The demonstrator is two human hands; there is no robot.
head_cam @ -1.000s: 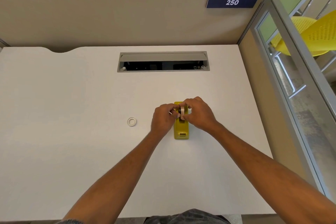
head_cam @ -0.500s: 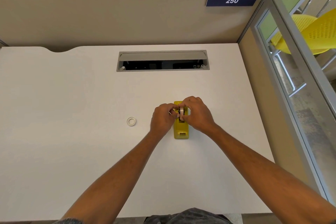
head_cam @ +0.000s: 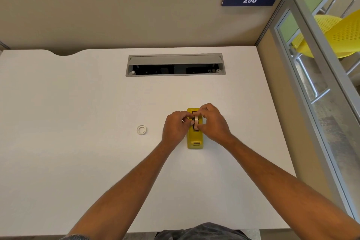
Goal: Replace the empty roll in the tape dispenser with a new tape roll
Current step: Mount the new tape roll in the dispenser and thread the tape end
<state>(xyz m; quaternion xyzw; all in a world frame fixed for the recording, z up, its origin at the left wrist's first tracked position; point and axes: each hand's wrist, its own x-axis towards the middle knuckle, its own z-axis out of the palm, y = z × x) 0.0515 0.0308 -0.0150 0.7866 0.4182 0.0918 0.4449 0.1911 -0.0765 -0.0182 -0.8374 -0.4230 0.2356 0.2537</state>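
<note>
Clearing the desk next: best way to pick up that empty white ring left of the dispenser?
The empty ring lies flat on the desk, hole up, clear of the left hand and the dispenser. Come straight down from above and pinch across its rim, or put one fingertip in the hole and one outside. Its sides look too low for a sideways grip.

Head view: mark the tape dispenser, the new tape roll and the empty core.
yellow tape dispenser [head_cam: 194, 137]: head view, on its top face near the cutter end.
new tape roll [head_cam: 196, 120]: head view, on the rim showing between both hands.
empty core [head_cam: 141, 130]: head view, on the white ring lying flat on the desk.
</note>
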